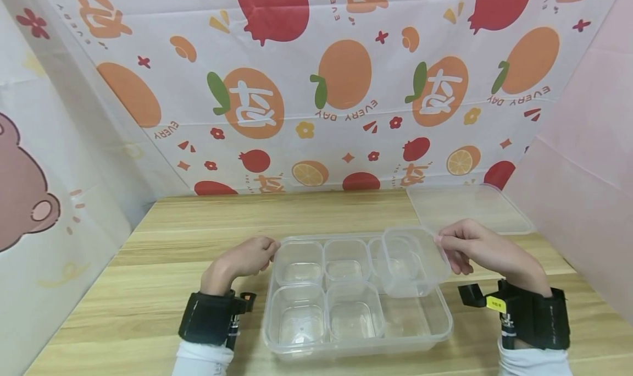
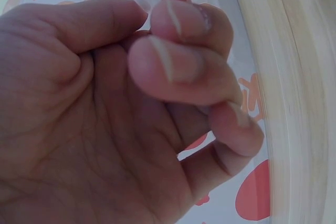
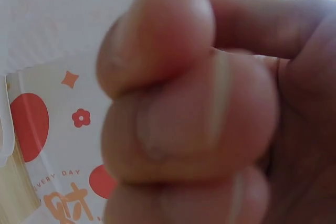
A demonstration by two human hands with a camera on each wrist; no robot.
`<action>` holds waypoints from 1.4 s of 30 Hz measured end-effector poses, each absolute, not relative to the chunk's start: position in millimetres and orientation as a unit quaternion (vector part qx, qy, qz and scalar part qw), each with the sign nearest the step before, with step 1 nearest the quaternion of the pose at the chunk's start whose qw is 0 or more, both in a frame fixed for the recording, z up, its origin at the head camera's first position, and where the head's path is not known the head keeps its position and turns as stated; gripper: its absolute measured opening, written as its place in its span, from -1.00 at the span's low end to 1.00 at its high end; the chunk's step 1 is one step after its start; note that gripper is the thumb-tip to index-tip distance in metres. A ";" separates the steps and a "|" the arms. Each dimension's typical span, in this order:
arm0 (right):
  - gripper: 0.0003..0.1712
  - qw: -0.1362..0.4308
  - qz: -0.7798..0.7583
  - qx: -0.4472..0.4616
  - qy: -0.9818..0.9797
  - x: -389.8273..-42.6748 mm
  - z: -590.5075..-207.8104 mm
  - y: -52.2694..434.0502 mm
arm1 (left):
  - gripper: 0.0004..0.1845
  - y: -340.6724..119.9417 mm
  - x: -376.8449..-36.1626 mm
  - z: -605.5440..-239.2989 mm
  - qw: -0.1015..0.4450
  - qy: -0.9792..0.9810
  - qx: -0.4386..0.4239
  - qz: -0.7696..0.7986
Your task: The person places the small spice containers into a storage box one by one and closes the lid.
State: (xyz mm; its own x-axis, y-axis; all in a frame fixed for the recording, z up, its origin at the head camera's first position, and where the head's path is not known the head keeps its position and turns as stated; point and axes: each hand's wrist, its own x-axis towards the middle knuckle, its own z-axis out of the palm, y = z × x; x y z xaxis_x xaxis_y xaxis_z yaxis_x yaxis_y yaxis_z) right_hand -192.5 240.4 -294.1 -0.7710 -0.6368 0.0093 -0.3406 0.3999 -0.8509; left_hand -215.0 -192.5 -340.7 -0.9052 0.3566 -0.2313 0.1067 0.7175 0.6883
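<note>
Clear plastic insert cup, lifted tilted over divided tray.
Likely light, thin, slippery; right hand pinches its rim, left hand grips tray's edge.

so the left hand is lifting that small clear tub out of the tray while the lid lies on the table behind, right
Not quite: the right hand pinches the small clear tub and holds it tilted over the tray, as the head view shows. The left hand only grips the tray's far left rim. The lid does lie on the table behind.
</note>
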 end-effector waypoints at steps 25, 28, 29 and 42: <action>-0.58 0.219 -0.437 -0.317 0.813 -189.6 -295.2 236.3 | -0.67 -190.4 -214.8 -340.7 0.172 0.917 0.125 0.336; -0.57 0.218 -0.433 -0.317 0.815 -189.5 -295.7 235.5 | -0.66 -190.2 -214.8 -340.6 0.172 0.919 0.124 0.333; -0.56 0.220 -0.432 -0.316 0.816 -189.5 -295.8 235.3 | -0.66 -190.2 -214.8 -340.7 0.172 0.919 0.124 0.333; -0.55 0.204 -0.425 -0.325 0.820 -184.1 -302.3 240.2 | -0.67 -189.8 -215.4 -339.9 0.175 0.915 0.133 0.337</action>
State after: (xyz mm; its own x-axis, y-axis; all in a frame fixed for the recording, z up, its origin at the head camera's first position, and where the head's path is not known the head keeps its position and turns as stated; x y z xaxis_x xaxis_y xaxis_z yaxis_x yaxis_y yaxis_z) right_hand -184.1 240.2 -302.3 -0.7047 -0.7071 -0.0586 -0.3597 0.4273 -0.8295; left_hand -215.4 -189.8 -339.9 -0.9034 0.3614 -0.2307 0.1251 0.7369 0.6643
